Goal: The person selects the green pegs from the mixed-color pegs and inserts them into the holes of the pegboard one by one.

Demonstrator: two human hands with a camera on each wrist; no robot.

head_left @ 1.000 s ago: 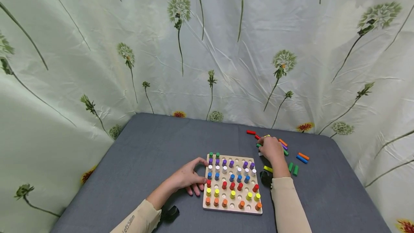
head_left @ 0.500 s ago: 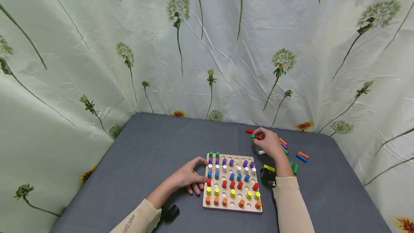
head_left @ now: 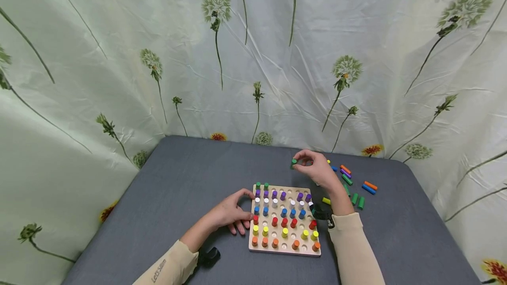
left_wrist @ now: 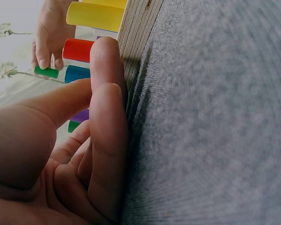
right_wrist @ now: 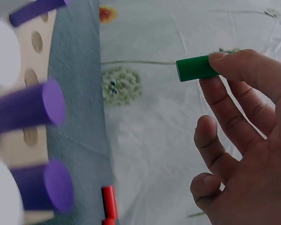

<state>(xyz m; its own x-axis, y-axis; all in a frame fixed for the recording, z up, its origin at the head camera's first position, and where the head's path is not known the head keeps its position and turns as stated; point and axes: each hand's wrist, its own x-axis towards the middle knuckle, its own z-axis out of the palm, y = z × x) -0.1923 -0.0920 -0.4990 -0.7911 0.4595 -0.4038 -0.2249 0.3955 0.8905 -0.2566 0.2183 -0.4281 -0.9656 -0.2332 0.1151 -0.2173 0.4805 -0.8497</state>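
Note:
My right hand [head_left: 318, 171] pinches a green peg [right_wrist: 194, 69] between thumb and fingertips, raised beyond the pegboard's far right part. In the right wrist view the other fingers are loosely bent. A wooden pegboard [head_left: 284, 252] lies on the table with rows of coloured pegs and some bare holes. Its farthest row has two green pegs [head_left: 266, 186] at the left; purple pegs [head_left: 283, 195] stand in the row before it. At the board's left edge rests my left hand [head_left: 229, 211], thumb and index finger spread along that side. The left wrist view shows its other fingers [left_wrist: 107, 136] low beside the board.
Loose pegs lie right of the board: green [head_left: 354, 199], orange [head_left: 371, 185], blue [head_left: 369, 189], purple [head_left: 346, 173] and a yellow one [head_left: 326, 200] near the right wrist. Behind the grey table [head_left: 206, 166] hangs a flowered curtain [head_left: 178, 34].
My right hand has lifted the green peg from the loose pegs and carried it left, toward the board's far side. The left hand has stayed at the board's edge.

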